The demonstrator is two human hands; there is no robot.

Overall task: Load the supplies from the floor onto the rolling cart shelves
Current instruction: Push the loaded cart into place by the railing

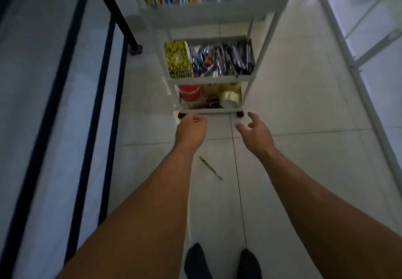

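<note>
Green pen (210, 168): we are seeing it lying alone on the floor tiles (304, 115), between our forearms and well short of the cart, so one supply is waiting.
Left hand (191, 130): we are holding it loosely curled and empty near the cart's foot.
Right hand (255, 134): we are spreading its fingers, gripping nothing.
Rolling cart (212, 80): all three shelves are looking full (pens, tape rolls, a yellow box).
Risk: we are reaching past the pen; we may be overlooking it, stepping on it, or nudging the wheeled cart away.
</note>
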